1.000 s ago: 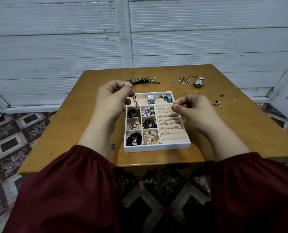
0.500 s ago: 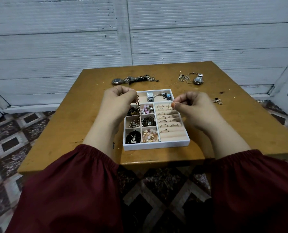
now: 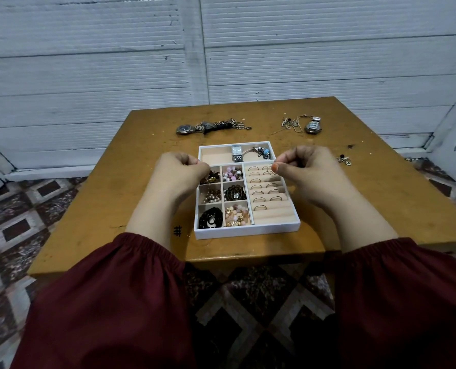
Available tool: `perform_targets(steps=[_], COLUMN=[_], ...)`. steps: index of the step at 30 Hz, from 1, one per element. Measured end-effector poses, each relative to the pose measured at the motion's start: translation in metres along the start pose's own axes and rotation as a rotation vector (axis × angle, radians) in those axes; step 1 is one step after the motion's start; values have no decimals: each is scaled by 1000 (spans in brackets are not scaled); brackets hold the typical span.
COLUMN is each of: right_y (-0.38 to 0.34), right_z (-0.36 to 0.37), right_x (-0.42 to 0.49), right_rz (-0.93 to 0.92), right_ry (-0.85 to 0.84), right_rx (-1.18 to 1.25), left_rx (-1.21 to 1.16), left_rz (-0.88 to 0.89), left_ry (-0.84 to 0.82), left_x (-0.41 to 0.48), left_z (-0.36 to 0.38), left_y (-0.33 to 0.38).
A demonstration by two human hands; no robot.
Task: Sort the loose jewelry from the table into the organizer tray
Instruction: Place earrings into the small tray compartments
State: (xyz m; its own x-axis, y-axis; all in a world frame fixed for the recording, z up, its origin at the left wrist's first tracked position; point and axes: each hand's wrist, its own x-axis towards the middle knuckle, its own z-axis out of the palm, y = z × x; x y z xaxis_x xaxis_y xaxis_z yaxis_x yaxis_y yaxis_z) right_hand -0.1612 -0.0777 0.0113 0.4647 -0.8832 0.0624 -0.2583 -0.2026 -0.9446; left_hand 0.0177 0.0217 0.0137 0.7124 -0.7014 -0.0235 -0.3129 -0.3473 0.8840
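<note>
As left hand (image 3: 180, 174) pinches chain (image 3: 208, 182), right (image 3: 304, 172) pinches ring (image 3: 267, 169).

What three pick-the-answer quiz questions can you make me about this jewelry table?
1. Where is the black beaded strand?
A) in the near-left compartment of the white organizer tray
B) on the wooden table behind the tray
C) on the floor

2. What colour are the person's gathered sleeves?
A) blue
B) dark red
C) white

3. What is the right hand doing?
A) lying flat
B) gripping a watch
C) pinching a thin wire hoop

Answers:
1 A: the strand fills the tray's front-left corner.
2 B: both sleeves are maroon cloth.
3 C: thumb and fingertip close on the hoop above the ring rows.
</note>
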Motion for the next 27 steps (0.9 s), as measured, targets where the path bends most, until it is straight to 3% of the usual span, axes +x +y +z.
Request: perform_targets(steps=[11, 27], right_y=[7, 16], right_z=[-3, -5], right_x=[6, 10], right_rz=[-24, -54], right_ry=[-6, -13], right_rx=[-64, -120], left_rx=[457, 506], left_rz=[107, 101], left_ry=[3, -34], left_x=[0, 7], left_z=[3, 8], left_y=[-6, -14])
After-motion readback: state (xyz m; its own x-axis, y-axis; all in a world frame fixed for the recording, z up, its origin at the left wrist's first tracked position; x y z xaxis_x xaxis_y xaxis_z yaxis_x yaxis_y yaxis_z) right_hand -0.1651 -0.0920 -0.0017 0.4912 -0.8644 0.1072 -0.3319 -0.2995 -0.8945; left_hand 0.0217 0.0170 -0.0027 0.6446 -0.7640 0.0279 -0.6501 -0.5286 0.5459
